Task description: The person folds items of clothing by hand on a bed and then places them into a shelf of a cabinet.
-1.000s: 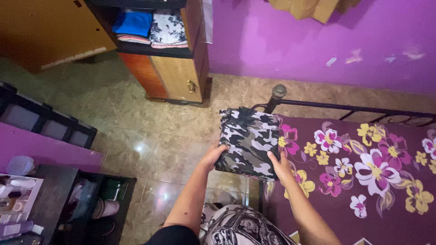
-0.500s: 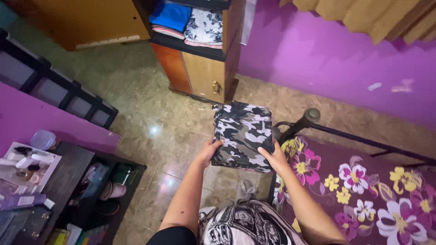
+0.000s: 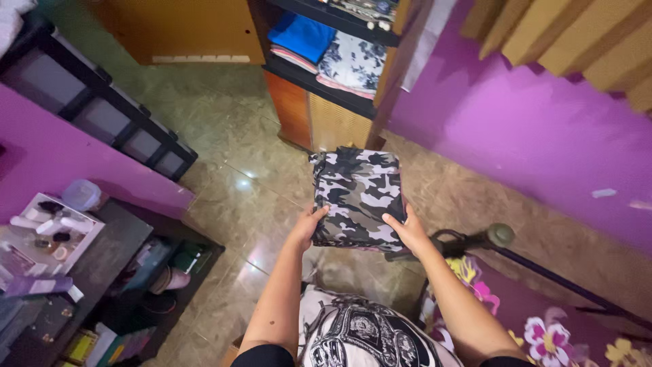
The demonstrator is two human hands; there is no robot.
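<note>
The glossy tiled floor point(image 3: 224, 156) lies open in the middle, between the purple wall point(image 3: 543, 143) at the right and the wooden shelf cabinet point(image 3: 326, 81) far ahead. Above the floor, the folded grey camouflage cloth bundle point(image 3: 356, 194) is held flat by its near edge, left hand point(image 3: 307, 228) and right hand point(image 3: 406, 231) both closed on its corners.

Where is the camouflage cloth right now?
The folded camouflage cloth is in the middle of the head view, held up over the tiled floor between the left hand and right hand, just before the open wardrobe.
</note>
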